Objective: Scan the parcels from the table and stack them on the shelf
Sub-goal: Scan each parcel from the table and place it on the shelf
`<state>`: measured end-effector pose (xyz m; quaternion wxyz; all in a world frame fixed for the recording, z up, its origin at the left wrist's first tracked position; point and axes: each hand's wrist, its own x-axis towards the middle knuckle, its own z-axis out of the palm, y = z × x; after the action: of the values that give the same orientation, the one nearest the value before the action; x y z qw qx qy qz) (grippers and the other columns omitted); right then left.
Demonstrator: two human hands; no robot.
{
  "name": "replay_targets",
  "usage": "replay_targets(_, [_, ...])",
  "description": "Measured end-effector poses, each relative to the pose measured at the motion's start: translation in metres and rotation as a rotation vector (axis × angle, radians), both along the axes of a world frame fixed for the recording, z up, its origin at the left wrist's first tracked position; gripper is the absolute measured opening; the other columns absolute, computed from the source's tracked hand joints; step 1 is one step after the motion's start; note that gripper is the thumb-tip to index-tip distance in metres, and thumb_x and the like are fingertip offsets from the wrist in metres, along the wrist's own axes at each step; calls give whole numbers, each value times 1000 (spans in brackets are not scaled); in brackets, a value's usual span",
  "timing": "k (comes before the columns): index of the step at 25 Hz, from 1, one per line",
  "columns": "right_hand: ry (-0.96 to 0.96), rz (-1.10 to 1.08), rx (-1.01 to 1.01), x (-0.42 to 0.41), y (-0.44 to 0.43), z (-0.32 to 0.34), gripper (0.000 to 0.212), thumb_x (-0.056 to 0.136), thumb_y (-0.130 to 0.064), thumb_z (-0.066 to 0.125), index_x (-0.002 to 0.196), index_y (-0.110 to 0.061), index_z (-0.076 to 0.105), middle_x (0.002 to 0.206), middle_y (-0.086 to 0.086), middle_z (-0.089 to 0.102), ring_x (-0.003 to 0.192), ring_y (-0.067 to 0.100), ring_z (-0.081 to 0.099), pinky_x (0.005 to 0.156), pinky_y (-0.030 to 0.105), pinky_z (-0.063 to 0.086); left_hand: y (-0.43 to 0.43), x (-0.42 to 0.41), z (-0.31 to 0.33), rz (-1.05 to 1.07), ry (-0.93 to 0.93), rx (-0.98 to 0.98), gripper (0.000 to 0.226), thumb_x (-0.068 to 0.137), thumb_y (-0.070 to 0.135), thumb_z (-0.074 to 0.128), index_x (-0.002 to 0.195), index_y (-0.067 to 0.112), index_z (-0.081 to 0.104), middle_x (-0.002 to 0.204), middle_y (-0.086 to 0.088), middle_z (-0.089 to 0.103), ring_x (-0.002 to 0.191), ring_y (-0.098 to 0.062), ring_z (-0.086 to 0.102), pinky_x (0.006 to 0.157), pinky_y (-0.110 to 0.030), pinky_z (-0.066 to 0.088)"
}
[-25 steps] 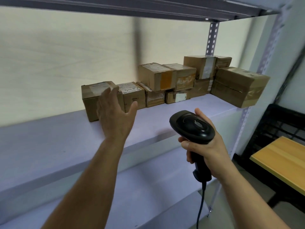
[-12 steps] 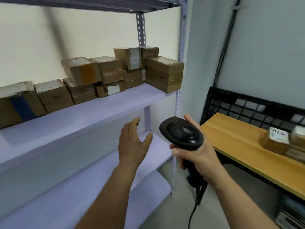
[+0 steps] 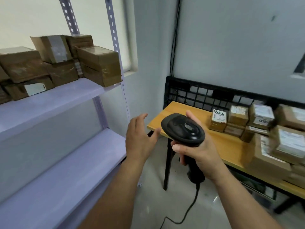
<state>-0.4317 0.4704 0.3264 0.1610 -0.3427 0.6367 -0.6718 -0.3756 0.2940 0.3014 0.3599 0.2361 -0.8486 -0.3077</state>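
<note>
Right hand (image 3: 198, 154) grips the handle of the black scanner (image 3: 183, 129), fingers curled round the grip, thumb up along the far side of the head. The scanner head's rounded back faces me. Its cable (image 3: 189, 207) drops from the handle base & trails over the grey floor (image 3: 165, 195).

Left hand (image 3: 140, 139) is just beside the scanner, on its left, not touching it. It holds nothing: fingers relaxed & a bit spread, back of hand toward me, thumb pointing at the scanner.

Both hands hang in the gap btwn the shelf and the table.

Shelf (image 3: 57, 103) is on my left, w/ pale lilac boards on perforated metal uprights (image 3: 115, 47). The upper board carries the shelf parcels (image 3: 99, 66): brown taped cardboard boxes, two layers high, packed close together. The biggest one sits at the board's right end, near corner at the front edge.

Table (image 3: 178, 111) is on my right, w/ a yellow wood top, black legs and a black mesh panel (image 3: 189, 91) along the back. The table parcels (image 3: 237, 114) are small brown boxes w/ white labels, piled toward the right side, well apart from my hands. The leftmost box (image 3: 217, 120) has black handwriting on its label. Boxes at far right are blurred, so I can't read them.

Black wires (image 3: 173, 47) run up the wall behind the table's left end.
</note>
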Motion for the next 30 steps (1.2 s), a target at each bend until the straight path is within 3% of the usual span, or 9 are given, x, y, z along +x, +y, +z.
replay_targets(2, [16,-43,20,-16,18,-1,116,50,-40,92,146,-45,27,115,15,67,72,15,64,65,33,53,13,-24,-2,-40,-8,-3,64,84,39,69,139,20,43,133,-1,46,122,-17,44,98,-33,42])
replay_targets(5, [-28,-109,12,-42,42,-4,109,54,-31,85,145,-43,27,111,19,66,55,19,64,48,31,53,33,-64,-7,-114,-29,8,64,83,36,71,139,19,43,130,-4,47,120,-18,43,99,-35,41])
replay_targets(10, [-61,-242,9,-96,79,-12,106,55,-27,85,144,-44,31,113,19,65,60,23,65,47,29,53,64,-142,-17,-244,-57,2,65,85,39,69,140,20,40,130,-2,46,119,-17,42,98,-28,35])
replay_targets(17, [-88,-470,52,-190,113,-11,103,64,-13,83,146,-43,28,87,18,71,47,29,59,44,36,51,92,-263,-21,-411,-168,43,65,87,43,64,143,22,37,135,-1,44,124,-16,39,103,-33,36])
replay_targets(22, [-88,-616,103,-260,127,-13,104,70,-13,85,151,-35,24,86,18,72,51,31,60,53,46,52,102,-351,-33,-515,-256,88,65,90,44,60,145,24,32,141,3,39,128,-13,35,100,-26,30])
replay_targets(27, [-154,-658,140,-320,124,-24,100,70,-5,76,151,-36,25,88,19,72,51,25,59,56,40,54,92,-419,-61,-524,-391,168,62,96,43,51,149,22,28,147,0,36,134,-16,32,105,-32,31])
replay_targets(30, [-207,-641,123,-358,115,-36,100,66,-7,76,148,-39,28,91,22,70,48,23,59,51,35,54,82,-457,-81,-529,-520,163,61,99,43,45,150,17,26,149,-4,35,135,-20,33,107,-34,32])
